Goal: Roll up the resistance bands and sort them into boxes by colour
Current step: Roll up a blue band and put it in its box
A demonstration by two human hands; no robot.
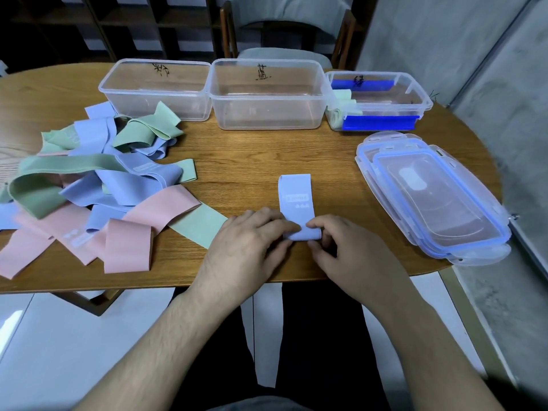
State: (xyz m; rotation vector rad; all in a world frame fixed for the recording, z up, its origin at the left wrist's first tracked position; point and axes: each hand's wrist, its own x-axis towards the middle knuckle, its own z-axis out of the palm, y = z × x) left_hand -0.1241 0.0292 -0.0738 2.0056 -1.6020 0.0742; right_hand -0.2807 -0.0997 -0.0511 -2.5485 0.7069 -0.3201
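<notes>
At the near edge of the bench [252,149]: one blue band [297,200], laid flat pointing far, pale printed label unreadable. Left hand [249,241] and right hand [344,247] pinch its near end, curled into a small roll. Far side: three clear boxes with handwritten marks, left box [157,90], middle box [267,96], right box [382,99] holding green rolls. Left: heap of loose bands [89,179], blue, green, pink. Right: stacked lids [430,197].

wooden table [258,149], chair [284,28] behind
</notes>
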